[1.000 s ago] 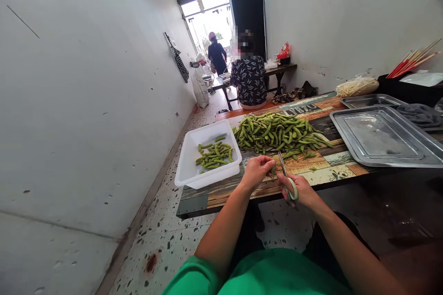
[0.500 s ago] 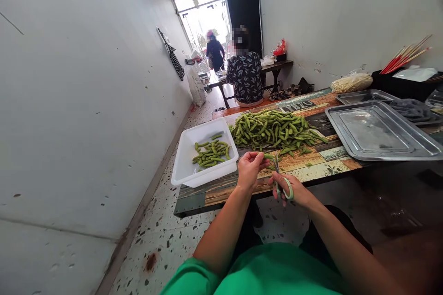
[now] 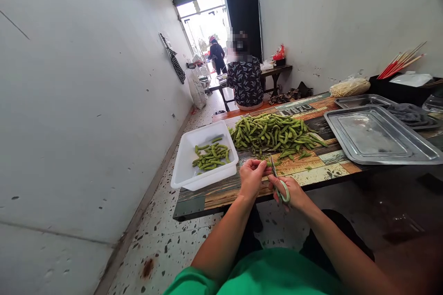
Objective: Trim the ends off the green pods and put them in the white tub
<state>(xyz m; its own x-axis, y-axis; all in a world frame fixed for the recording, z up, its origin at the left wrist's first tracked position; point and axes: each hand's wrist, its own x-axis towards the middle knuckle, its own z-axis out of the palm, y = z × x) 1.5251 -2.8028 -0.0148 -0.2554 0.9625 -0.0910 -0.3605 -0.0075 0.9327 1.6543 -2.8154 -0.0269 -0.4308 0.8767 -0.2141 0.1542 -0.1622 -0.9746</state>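
My left hand (image 3: 252, 176) pinches a green soybean pod (image 3: 270, 164) over the table's front edge. In my right hand (image 3: 289, 190) is a pair of scissors (image 3: 284, 192) with pale green handles, the fingers wrapped through the loops. The scissor blades point up and cross the pod's right end; whether they are fully closed is hard to make out. Just beyond my hands lies a large heap of soybean pods (image 3: 273, 131). To the left, a white plastic tub (image 3: 183, 166) holds several pods on its bottom.
Metal trays (image 3: 374, 136) lie on the right of the patterned wooden table (image 3: 207, 198), one with dark cloth (image 3: 408, 113). Behind them are a bag of pale sticks (image 3: 350, 87) and a black box (image 3: 382, 86). A seated person (image 3: 245, 80) faces away; another stands by the doorway.
The scissor blades have come closer together across the pod's end, and my right hand has moved slightly left. The view has tilted up a little. The person at the doorway has turned.
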